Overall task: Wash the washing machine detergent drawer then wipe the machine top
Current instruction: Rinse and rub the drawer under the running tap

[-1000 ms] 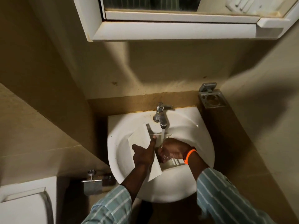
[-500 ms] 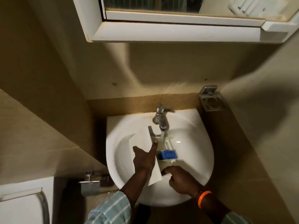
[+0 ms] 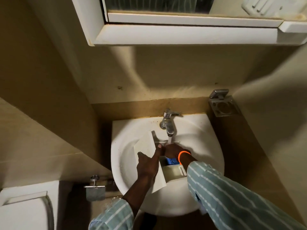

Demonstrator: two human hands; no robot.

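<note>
Fingers of the left hand (image 3: pixel 147 165) clamp the white front panel of the detergent drawer (image 3: pixel 172 170), which lies in the sink (image 3: pixel 206 146) under the running tap (image 3: pixel 167 123). At two o'clock from it the right hand (image 3: pixel 172 150) reaches into the drawer's far end beneath the stream; I cannot tell its grip. Toothbrush holder (image 3: pixel 222 107) hangs on the wall at one o'clock from the sink.

No legible text or labels
</note>
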